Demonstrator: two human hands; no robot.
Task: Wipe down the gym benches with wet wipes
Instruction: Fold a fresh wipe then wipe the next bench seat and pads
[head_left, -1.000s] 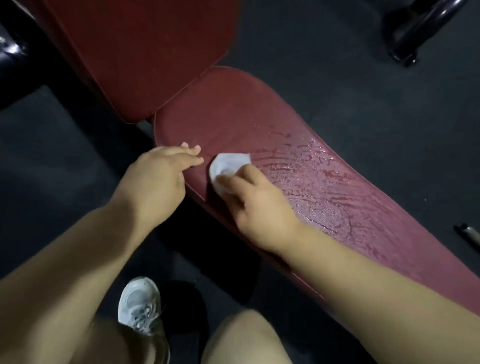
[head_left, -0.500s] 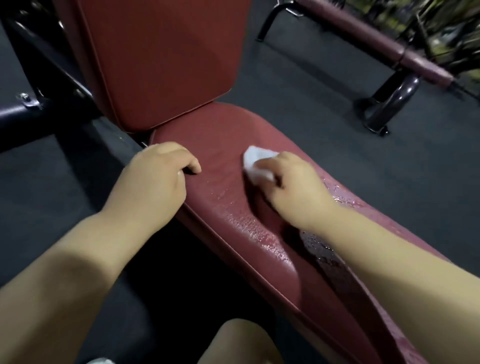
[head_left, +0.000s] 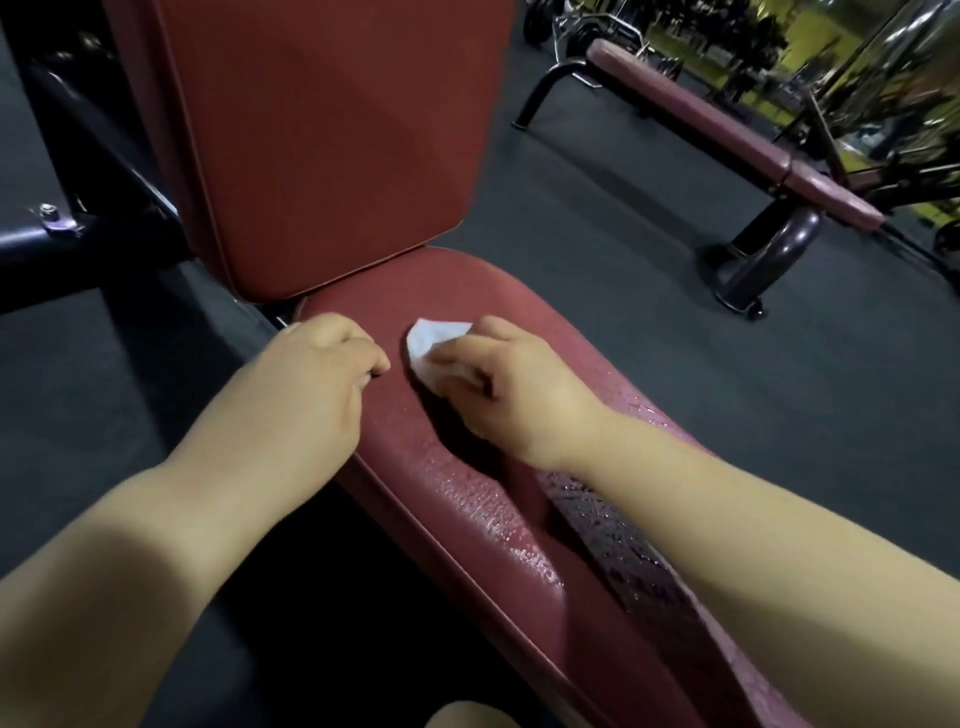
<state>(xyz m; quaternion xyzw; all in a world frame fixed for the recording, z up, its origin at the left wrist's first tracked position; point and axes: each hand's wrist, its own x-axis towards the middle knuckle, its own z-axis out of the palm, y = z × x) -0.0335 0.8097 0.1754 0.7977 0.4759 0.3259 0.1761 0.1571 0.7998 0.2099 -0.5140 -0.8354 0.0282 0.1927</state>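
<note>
A dark red padded bench seat (head_left: 467, 499) runs from the centre to the lower right, glistening with wet streaks. Its upright red back pad (head_left: 322, 145) rises behind it. My right hand (head_left: 514, 389) grips a folded white wet wipe (head_left: 431, 340) and presses it onto the seat near the back pad end. My left hand (head_left: 311, 384) rests on the seat's left edge with its fingers curled over the rim, a short gap left of the wipe.
A black metal frame bar (head_left: 31, 244) with a bolt sits at left. A second maroon bench (head_left: 727, 130) on a black leg (head_left: 769, 254) stands at the upper right, with weight equipment behind it. Dark rubber floor (head_left: 675, 389) surrounds the benches. My knee (head_left: 467, 714) shows at the bottom edge.
The view has tilted up, showing more of the back pad and the far bench. My right hand slid the wipe up the seat toward the back pad, then slightly left. My left hand's fingers curled.
</note>
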